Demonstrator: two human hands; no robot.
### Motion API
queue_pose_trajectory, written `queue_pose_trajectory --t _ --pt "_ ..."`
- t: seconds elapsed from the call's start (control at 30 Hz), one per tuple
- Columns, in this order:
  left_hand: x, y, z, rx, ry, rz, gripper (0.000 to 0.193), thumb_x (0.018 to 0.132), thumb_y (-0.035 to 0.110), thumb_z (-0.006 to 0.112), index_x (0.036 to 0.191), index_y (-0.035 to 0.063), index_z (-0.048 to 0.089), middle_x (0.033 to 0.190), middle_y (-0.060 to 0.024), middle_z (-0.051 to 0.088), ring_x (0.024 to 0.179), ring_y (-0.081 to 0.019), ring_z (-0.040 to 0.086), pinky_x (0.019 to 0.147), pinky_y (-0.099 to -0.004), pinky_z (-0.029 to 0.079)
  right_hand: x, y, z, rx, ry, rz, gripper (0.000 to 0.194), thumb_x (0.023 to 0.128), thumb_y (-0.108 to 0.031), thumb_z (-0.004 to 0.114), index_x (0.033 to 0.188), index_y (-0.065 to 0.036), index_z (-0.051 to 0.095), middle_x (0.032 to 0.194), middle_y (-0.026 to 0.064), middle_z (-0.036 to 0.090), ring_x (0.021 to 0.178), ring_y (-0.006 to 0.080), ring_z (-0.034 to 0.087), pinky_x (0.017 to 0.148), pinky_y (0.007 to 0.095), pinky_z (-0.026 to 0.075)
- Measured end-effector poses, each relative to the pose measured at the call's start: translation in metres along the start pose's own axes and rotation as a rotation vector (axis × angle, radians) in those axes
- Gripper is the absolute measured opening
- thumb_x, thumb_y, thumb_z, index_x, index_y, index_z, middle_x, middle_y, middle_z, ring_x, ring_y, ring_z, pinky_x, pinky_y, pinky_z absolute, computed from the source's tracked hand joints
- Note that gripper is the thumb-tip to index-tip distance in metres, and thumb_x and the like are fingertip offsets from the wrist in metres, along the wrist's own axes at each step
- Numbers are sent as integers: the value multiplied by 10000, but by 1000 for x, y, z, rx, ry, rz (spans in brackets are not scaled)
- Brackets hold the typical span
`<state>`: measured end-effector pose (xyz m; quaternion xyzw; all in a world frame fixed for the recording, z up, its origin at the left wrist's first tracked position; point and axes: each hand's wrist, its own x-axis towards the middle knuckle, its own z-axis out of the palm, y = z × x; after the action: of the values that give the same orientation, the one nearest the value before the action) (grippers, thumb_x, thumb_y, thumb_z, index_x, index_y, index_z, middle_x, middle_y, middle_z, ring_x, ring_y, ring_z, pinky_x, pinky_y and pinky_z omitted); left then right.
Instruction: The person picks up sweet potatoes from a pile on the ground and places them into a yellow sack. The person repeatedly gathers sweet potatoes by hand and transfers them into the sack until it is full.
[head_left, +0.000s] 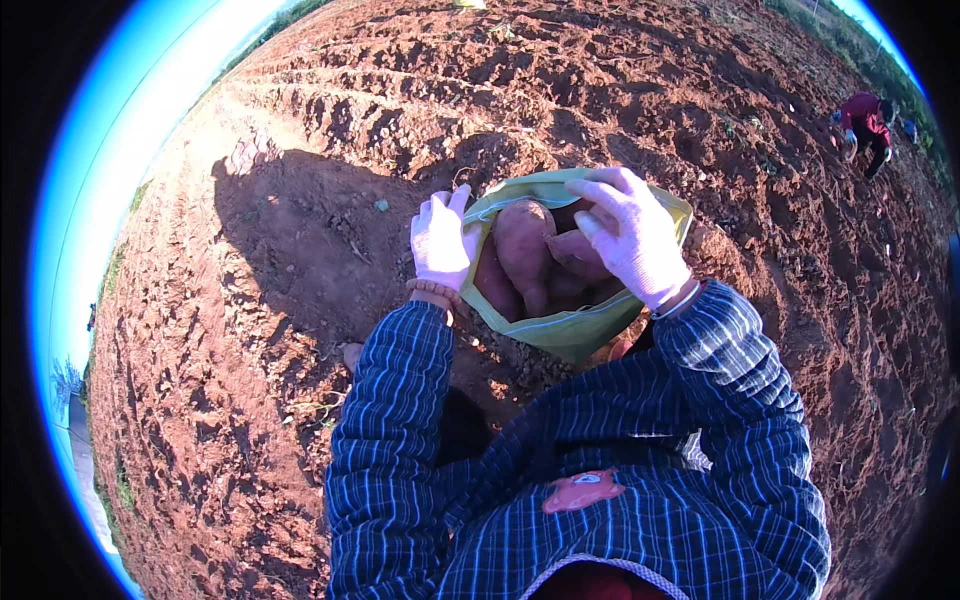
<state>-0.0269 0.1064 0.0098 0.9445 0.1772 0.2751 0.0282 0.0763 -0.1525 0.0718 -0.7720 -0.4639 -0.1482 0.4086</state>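
Note:
A yellow-green woven sack (574, 341) stands before me on the soil, its mouth spread open. Large reddish sweet potatoes (523, 244) fill it up to near the rim. My left hand (441, 238), in a pale knitted glove, holds the left edge of the sack's mouth, with the thumb against the rim. On the far right side, my right hand (630, 236) wears a matching glove and grips the rim between thumb and fingers. That hand covers part of the opening and some of the sweet potatoes. The sack's lower part is hidden.
Loose, clodded reddish soil (225, 420) surrounds me, with ridges running across the field. A small heap of what look like sweet potatoes (253, 152) lies at the upper left. Another person (866, 127) bends over the ground at the far right.

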Motion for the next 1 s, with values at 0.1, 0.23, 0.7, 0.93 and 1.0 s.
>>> queue_pose_trajectory --t 0.1,0.23,0.7,0.93,1.0 --pt "10 -9 25 113 -1 171 121 805 244 687 842 132 659 892 -51 657 902 -264 620 777 -437 467 18 -23 53 -68 -367 -132 463 825 -261 680 1260 -117 614 1273 109 550 1217 321 508 986 446 448" --pt "26 -18 28 -6 225 6 123 852 209 600 781 122 649 813 -68 649 822 -281 629 756 -438 466 8 -33 95 -460 -681 -156 555 788 -343 710 1284 -127 588 1392 127 440 1364 362 354 1051 552 353" --pt "46 -21 -107 -466 76 -542 686 826 642 637 1002 -21 656 991 -227 705 962 -388 679 846 -444 520 1 -33 100 -543 -609 -122 658 717 -324 791 1305 -143 558 1433 123 393 1377 368 328 938 541 425" --pt "-4 2 -49 -142 -732 -366 619 797 593 636 1003 17 731 960 -235 704 969 -391 675 863 -457 525 -2 -36 102 -567 -557 -80 701 700 -321 794 1340 -178 546 1499 127 349 1401 353 300 967 547 384" --pt "-18 -7 -46 -162 -609 -381 503 831 517 630 980 50 738 926 -216 705 931 -385 679 832 -459 527 -1 -28 102 -545 -570 -105 677 709 -290 777 1337 -181 550 1497 122 352 1401 355 299 976 551 376"
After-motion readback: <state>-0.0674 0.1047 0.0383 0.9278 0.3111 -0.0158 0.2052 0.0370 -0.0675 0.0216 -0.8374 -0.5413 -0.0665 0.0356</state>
